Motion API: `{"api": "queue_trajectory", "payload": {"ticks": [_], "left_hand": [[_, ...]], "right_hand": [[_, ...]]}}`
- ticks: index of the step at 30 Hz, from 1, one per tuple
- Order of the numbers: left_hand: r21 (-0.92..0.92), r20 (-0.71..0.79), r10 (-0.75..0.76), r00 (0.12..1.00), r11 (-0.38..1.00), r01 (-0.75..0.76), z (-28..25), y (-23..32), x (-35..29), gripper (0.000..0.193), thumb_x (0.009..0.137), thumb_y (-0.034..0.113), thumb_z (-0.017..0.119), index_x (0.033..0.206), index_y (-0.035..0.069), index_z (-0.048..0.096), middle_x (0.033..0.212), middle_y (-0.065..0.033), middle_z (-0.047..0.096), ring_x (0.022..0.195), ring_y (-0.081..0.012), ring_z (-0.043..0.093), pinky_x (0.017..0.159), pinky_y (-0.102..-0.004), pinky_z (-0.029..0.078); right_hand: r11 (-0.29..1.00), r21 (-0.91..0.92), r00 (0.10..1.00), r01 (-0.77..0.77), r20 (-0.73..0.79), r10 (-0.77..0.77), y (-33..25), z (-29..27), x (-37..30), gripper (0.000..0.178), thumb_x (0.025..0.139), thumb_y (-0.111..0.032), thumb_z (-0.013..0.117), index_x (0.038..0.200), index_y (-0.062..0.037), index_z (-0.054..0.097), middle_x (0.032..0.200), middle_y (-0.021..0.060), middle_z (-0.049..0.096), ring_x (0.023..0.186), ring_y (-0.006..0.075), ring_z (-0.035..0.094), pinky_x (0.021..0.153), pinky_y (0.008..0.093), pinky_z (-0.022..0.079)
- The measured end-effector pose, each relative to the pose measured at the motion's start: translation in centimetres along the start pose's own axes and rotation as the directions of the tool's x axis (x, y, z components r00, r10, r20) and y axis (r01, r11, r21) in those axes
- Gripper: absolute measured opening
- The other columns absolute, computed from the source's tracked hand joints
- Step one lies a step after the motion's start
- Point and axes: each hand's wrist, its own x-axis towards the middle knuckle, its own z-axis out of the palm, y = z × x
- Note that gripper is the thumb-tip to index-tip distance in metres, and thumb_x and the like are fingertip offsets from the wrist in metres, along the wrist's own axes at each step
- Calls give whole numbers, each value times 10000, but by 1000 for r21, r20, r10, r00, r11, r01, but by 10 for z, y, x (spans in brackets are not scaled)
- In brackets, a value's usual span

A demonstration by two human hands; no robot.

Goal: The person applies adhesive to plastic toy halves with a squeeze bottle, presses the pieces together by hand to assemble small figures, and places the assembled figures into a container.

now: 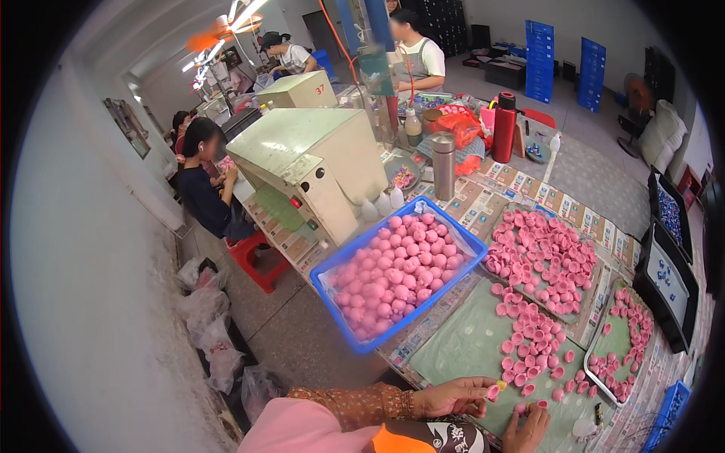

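My left hand [451, 397] pinches a small pink half-shell [493, 392] between thumb and fingers, with its hollow side showing. A bit of yellow shows right beside that shell; I cannot make out what it is. Close by on the right, my right hand [527, 430] has its fingers curled round a small pink rounded piece [521, 408]. Both hands are low over the green mat [453, 340]. Just beyond them lies a loose heap of pink half-shells [533, 340], some hollow side up, some domed side up.
A blue crate [355, 341] of pink balls stands at the table's left edge. Trays of pink shells [544, 260] lie to the right, with black trays [664, 279] farther right. A pale green machine [302, 158], steel flask [444, 166] and red flask [504, 128] stand beyond. Co-workers sit behind.
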Motion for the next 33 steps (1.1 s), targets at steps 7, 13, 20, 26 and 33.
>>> {"api": "queue_trajectory", "payload": {"ticks": [7, 13, 20, 26, 33], "left_hand": [[14, 27, 4, 1000, 1000, -5, 11, -13, -3, 370, 1004, 200, 577, 1338, 81, 470, 1104, 17, 570, 906, -98, 620, 847, -252, 511], [93, -57, -83, 995, 992, 89, 17, -4, 10, 318, 984, 197, 615, 1258, 72, 512, 1020, 5, 600, 847, -105, 625, 801, -275, 516], [104, -207, -9, 978, 994, 31, 22, -1, 1, 416, 956, 129, 616, 1340, 85, 463, 1234, -79, 579, 964, -139, 608, 913, -328, 517], [58, -183, -62, 981, 996, 74, 22, -16, 6, 404, 958, 51, 594, 1334, 114, 461, 1279, -103, 562, 1085, -187, 601, 950, -351, 513], [108, -161, -53, 986, 992, 71, 26, -22, 5, 417, 940, 50, 626, 1320, 99, 461, 1208, -39, 580, 1102, -132, 586, 948, -322, 520]], "right_hand": [[994, -102, 996, -40, 71, 48, 20, 8, -8, 265, 905, -268, 627, 932, -11, 570, 902, 216, 594, 878, 414, 566, 793, 514, 445], [999, -16, 968, 43, -246, -45, 22, 15, -14, 231, 854, -114, 683, 1002, 4, 550, 952, 191, 544, 850, 412, 530, 831, 430, 456], [684, 709, 957, -169, -48, 286, -22, -4, -4, 297, 819, -48, 710, 1077, -13, 567, 932, 37, 546, 797, 119, 520, 719, 273, 446], [658, 750, 987, -61, -54, 153, -39, -2, -13, 394, 770, -17, 743, 1114, -21, 550, 962, 72, 552, 808, 162, 554, 699, 291, 459], [707, 707, 983, -11, -123, 138, -45, 1, -19, 415, 732, 21, 755, 1095, -15, 557, 953, 115, 555, 825, 229, 566, 667, 314, 469]]}}
